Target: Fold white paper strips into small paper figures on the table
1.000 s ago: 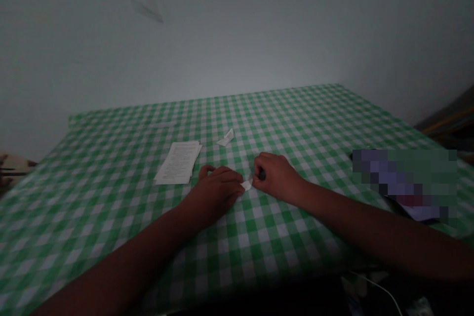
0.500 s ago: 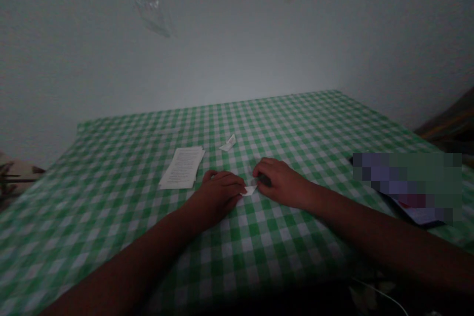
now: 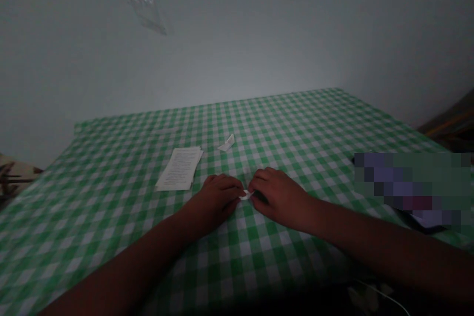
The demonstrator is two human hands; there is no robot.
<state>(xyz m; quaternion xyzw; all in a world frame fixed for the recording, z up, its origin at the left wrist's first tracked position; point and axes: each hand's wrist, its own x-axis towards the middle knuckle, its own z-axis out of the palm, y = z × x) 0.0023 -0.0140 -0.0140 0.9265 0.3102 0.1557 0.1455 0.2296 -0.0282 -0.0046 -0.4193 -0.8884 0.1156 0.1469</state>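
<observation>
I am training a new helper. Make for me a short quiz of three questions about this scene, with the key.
1. What do the left hand and the right hand pinch between them?
2. True or false: the stack of printed sheets lies to the right of the right hand.
3. Where is the small folded paper?
A) under the left hand
B) on the checked tablecloth, beyond the hands
C) on top of the stack

Key: 1. A small white paper piece. 2. False. 3. B.
</observation>
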